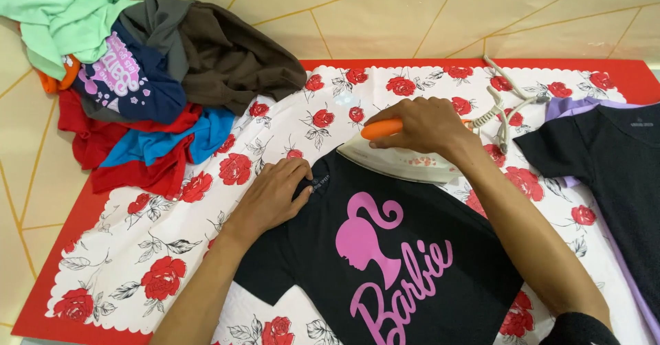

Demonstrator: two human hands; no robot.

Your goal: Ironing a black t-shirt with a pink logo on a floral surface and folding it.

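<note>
Head view, looking down: a heap of crumpled clothes (130, 77) sits at the upper left, partly on the cloth and partly on the floor, with mint green, brown, navy, red and blue pieces tangled together. At the right edge lies a second dark shirt (612, 173) spread flat over a lilac garment (570, 108). A pale coiled cord (505, 108) loops between that shirt and the iron, just beside the right wrist.

In the middle lies a black T-shirt (385, 249), flat with its neck toward the top of the picture and a pink print of a head in profile with script lettering on its chest. A white iron (402, 163) with an orange handle rests on the shirt's upper edge near the collar. The right hand (423, 125) is closed around the orange handle, knuckles up. The left hand (271, 194) lies flat with fingers spread slightly, pressing the shirt's shoulder and collar area, fingertips touching the neckline.

Underneath is a white cloth (172, 249) with a scalloped edge, printed with red roses and grey leaves, laid over a red mat (75, 221) whose border shows at left and top. Around it runs a cream floor (412, 15) crossed by thin gold lines.
</note>
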